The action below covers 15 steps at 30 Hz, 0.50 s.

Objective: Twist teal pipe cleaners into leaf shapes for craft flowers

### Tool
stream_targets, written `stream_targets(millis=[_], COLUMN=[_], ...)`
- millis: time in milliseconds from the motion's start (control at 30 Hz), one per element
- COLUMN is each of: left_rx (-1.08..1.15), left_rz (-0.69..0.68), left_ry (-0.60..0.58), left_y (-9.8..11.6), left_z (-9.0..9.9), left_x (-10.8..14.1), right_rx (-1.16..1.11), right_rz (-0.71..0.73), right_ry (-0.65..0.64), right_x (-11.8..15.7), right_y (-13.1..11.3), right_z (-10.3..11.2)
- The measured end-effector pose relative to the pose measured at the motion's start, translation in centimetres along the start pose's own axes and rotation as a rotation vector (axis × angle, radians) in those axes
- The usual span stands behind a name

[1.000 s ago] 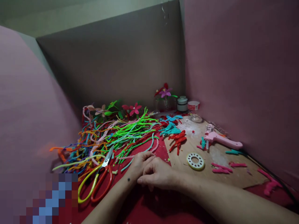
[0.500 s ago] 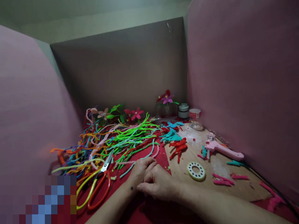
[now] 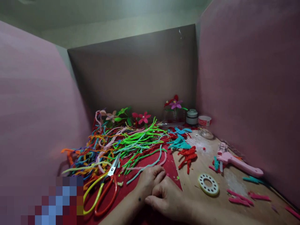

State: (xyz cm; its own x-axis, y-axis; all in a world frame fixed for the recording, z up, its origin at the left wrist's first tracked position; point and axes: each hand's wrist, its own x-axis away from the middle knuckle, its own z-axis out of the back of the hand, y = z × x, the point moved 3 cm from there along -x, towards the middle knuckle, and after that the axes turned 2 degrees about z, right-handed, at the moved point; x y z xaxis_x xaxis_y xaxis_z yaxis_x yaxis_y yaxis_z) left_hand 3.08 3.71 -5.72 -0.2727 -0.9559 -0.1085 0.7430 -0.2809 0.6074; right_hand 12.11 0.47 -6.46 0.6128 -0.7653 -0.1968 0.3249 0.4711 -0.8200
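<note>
My left hand (image 3: 152,177) and my right hand (image 3: 165,193) rest together at the front edge of the red cloth (image 3: 147,156). The fingers of both are curled in, and no object shows in either. My right hand lies against the left one near its wrist, partly covering it. Left of them are scissors (image 3: 112,175) with one yellow and one red handle, blades apart. Beyond the hands spreads a tangled heap of pipe cleaners (image 3: 138,137) in green, pink, orange and blue.
On the wooden board (image 3: 194,197) at right lie a tape roll (image 3: 208,184), a pink glue gun (image 3: 241,162), red pipe-cleaner pieces (image 3: 187,157) and teal ones (image 3: 180,142). Pipe-cleaner flowers (image 3: 144,117) and a grey-green jar (image 3: 192,117) stand at the back. Pink panels flank both sides.
The view has shifted a little, so everything sits farther right and slightly lower in the picture. My hands stay together in the same pose.
</note>
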Motion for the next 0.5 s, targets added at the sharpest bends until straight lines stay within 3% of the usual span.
stream_targets(millis=[500], left_rx=[-0.006], left_rz=[0.014], left_ry=[-0.028], left_y=[0.7], left_z=[0.3], left_x=[0.5], right_rx=[0.141], right_rz=[0.084], right_ry=[0.030], right_x=[0.6], right_y=[-1.0], right_z=[0.5])
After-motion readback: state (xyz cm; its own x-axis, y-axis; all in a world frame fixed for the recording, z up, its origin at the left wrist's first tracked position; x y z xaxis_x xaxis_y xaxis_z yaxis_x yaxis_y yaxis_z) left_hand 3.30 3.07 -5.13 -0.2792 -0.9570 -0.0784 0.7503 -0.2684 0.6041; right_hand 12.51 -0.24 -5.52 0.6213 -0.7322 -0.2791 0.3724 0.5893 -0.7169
